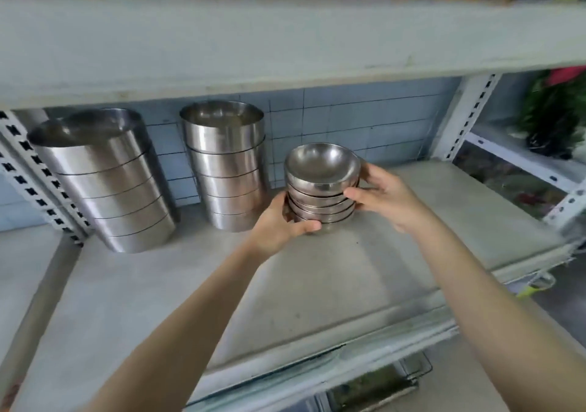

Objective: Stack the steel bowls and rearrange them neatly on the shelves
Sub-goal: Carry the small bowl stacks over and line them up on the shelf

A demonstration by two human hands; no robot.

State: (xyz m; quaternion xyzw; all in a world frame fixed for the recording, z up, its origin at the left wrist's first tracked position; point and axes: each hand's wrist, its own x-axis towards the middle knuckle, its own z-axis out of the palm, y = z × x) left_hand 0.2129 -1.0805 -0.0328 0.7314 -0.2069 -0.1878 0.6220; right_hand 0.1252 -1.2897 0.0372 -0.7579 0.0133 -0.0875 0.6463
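Note:
A stack of several small rounded steel bowls (322,186) stands near the back of the grey shelf (317,285), right of centre. My left hand (279,224) grips its lower left side, thumb across the front of the bottom bowls. My right hand (383,196) holds the right side, fingers curled round the upper bowls. To the left stand two taller stacks of straight-walled steel bowls: a middle stack (226,170) close beside my left hand and a wider left stack (101,177).
The upper shelf board (285,41) hangs low over the bowls, with colourful artificial flowers above it. Perforated white uprights (469,117) frame the bay. A blue tiled wall lies behind. More flowers and shelves stand at the right.

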